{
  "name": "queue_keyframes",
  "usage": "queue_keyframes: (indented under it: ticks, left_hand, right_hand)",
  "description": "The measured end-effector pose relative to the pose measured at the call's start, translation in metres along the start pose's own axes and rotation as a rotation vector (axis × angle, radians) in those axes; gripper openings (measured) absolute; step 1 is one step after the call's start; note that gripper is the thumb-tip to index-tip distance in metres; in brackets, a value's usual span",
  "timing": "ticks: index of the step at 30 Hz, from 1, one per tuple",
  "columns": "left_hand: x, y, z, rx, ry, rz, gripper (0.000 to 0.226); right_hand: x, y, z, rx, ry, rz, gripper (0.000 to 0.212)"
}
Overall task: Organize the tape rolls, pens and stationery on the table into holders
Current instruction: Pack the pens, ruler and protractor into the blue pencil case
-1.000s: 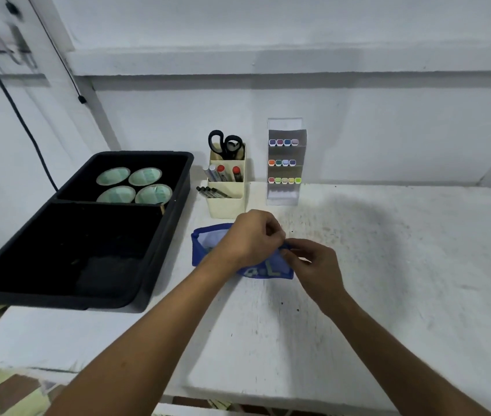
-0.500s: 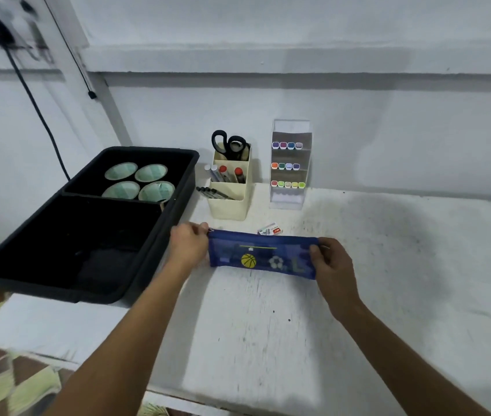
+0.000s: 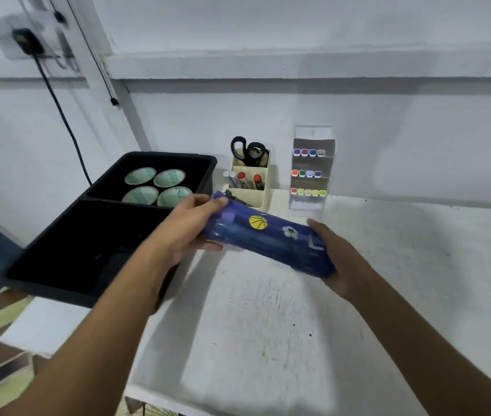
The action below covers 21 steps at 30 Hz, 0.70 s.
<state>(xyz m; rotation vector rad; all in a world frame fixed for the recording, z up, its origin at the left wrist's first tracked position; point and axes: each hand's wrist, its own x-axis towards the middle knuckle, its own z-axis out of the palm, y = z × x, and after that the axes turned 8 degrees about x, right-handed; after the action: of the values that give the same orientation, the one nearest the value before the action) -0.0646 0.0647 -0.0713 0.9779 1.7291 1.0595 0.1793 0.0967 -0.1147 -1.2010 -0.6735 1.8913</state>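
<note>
Both hands hold a blue pencil case [image 3: 268, 240] up above the white table [image 3: 268, 325]. The case is long and soft, made of shiny see-through plastic. It has a yellow basketball picture and a pale ball picture on its side. It tilts, with its left end higher than its right end.

The left hand [image 3: 191, 226] grips the left end, with the fingers curled over the top and the thumb underneath. The right hand [image 3: 339, 259] cups the right end, with the fingers wrapped behind it.

A black plastic tray [image 3: 94, 235] sits on the left side of the table. It is a rectangle with two parts. In the far part lie four round tape rolls [image 3: 155, 187] with pale green tops. The near part looks dark.

Behind the case stands a cream pen holder [image 3: 251, 187], a boxy shape with steps. Black-handled scissors [image 3: 248, 150] stick up from its back slot, and markers with red caps stand in the middle.

Just to its right is a clear marker rack [image 3: 312, 169] with three rows of coloured pen ends. The table top is rough and scuffed.
</note>
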Motion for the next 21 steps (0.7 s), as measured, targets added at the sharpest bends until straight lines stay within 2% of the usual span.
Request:
queue_keyframes:
  ticks: [2, 5, 7, 8, 10, 12, 15, 17, 19, 21]
  left_hand:
    - [0.001, 0.006, -0.029, 0.123, -0.100, -0.014, 0.034]
    - [0.007, 0.001, -0.082, 0.145, -0.078, 0.072, 0.045]
    - [0.010, -0.008, -0.117, 0.177, -0.064, 0.102, 0.052]
    - [0.013, -0.015, -0.138, 0.219, -0.039, 0.121, 0.062]
    - [0.018, -0.028, -0.176, 0.345, 0.045, 0.169, 0.088]
    - [0.023, -0.041, -0.208, 0.466, 0.086, 0.228, 0.091]
    - [0.031, -0.056, -0.251, 0.638, 0.051, 0.302, 0.071]
    - [0.035, -0.063, -0.270, 0.691, -0.067, 0.285, 0.072]
    - [0.040, -0.071, -0.283, 0.763, -0.137, 0.271, 0.082]
    - [0.048, -0.080, -0.289, 0.870, -0.146, 0.285, 0.081]
  right_hand:
    - [0.004, -0.002, 0.028, -0.162, -0.124, -0.106, 0.021]
    - [0.016, 0.002, 0.070, -0.336, -0.255, -0.269, 0.054]
    - [0.019, 0.008, 0.098, -0.466, -0.243, -0.349, 0.069]
    - [0.022, 0.014, 0.116, -0.583, -0.209, -0.425, 0.074]
    - [0.028, 0.027, 0.157, -0.796, -0.184, -0.604, 0.075]
    - [0.034, 0.040, 0.192, -0.899, -0.217, -0.722, 0.064]
    - [0.043, 0.056, 0.230, -1.025, -0.279, -0.766, 0.052]
    - [0.046, 0.062, 0.243, -1.075, -0.338, -0.768, 0.052]
    - [0.049, 0.065, 0.252, -1.134, -0.395, -0.698, 0.063]
    - [0.051, 0.068, 0.256, -1.272, -0.430, -0.588, 0.079]
